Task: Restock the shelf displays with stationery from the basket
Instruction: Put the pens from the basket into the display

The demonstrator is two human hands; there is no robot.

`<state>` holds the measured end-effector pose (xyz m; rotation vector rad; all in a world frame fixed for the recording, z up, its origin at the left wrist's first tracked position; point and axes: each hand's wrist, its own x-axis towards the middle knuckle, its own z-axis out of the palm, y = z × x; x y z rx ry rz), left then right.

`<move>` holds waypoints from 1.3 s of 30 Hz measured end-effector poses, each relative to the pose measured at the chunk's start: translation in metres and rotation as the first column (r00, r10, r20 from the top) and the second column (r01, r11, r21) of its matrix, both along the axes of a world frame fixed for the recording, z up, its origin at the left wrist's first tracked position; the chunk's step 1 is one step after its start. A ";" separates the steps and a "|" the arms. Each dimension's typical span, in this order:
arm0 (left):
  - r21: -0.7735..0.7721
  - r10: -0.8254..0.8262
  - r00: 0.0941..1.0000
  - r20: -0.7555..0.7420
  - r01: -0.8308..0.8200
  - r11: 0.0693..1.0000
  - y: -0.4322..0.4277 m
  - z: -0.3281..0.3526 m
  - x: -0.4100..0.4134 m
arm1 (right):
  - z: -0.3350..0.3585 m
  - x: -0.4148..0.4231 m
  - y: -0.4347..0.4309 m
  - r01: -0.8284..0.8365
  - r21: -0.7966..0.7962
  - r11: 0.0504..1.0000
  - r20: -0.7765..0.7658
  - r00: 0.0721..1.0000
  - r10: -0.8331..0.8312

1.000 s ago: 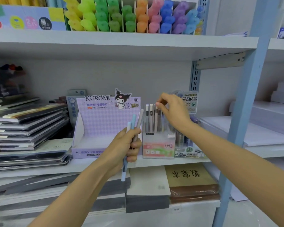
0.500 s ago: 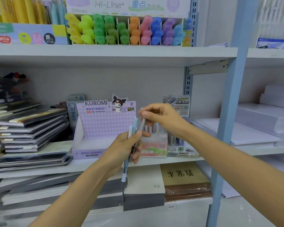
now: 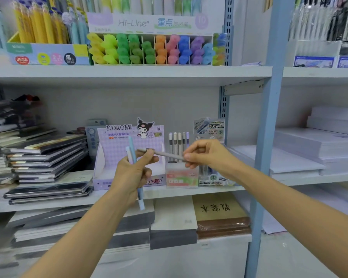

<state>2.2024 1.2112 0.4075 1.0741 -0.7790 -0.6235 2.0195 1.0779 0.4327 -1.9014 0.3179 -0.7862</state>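
The left grip (image 3: pixel 132 173) is clenching two pale blue pens (image 3: pixel 132 152) held nearly upright, and its thumb and forefinger are also touching the left end of one grey pen (image 3: pixel 165 154). The right grip (image 3: pixel 204 155) is pinching that pen's right end, so it is lying almost level between the two hands in front of the middle shelf (image 3: pixel 48 199). Just behind, five pens (image 3: pixel 179 143) are standing in one pink display box (image 3: pixel 181 177), with one purple Kuromi box (image 3: pixel 117 149) sitting beside it on the left. Stacked notebooks (image 3: pixel 46 155) are lying further left, white paper stacks (image 3: pixel 319 145) are resting to the right, and coloured highlighters (image 3: pixel 149 51) are filling the shelf above.
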 end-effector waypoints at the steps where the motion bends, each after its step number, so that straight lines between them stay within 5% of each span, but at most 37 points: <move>1: -0.015 0.020 1.000 0.009 -0.020 1.000 0.001 0.001 -0.003 | -0.002 0.000 0.003 -0.042 -0.022 0.999 -0.058 0.998 0.040; 5: 0.006 0.068 0.985 0.161 -0.070 0.998 0.008 0.003 -0.012 | -0.005 0.001 0.015 -0.075 -0.117 0.990 -0.175 0.983 0.054; 10: 0.072 -0.071 0.930 0.361 0.048 0.996 0.011 0.005 -0.027 | 0.009 0.013 0.026 0.104 -0.209 0.972 -0.005 0.994 -0.107; 14: 0.097 -0.123 0.887 0.444 0.089 0.991 0.009 0.004 -0.035 | 0.016 0.019 0.028 -0.031 -0.242 0.970 -0.118 0.993 0.002; 20: 0.214 -0.208 0.926 0.314 0.144 0.966 0.000 0.005 -0.023 | 0.022 0.019 0.014 0.172 -0.188 0.967 0.147 0.978 -0.145; 25: 0.268 -0.311 0.927 0.210 0.251 0.930 -0.013 0.002 -0.010 | 0.038 0.015 -0.011 0.428 -0.142 0.893 0.365 0.861 -0.354; 32: 0.184 -0.314 0.897 0.310 0.268 0.946 -0.014 -0.006 -0.001 | 0.031 0.027 -0.041 0.558 -0.176 0.811 0.423 0.786 -0.450; 39: 0.097 -0.246 0.874 0.419 0.226 0.969 -0.017 -0.007 0.006 | 0.007 0.047 -0.061 0.556 -0.431 0.711 0.231 0.829 -0.509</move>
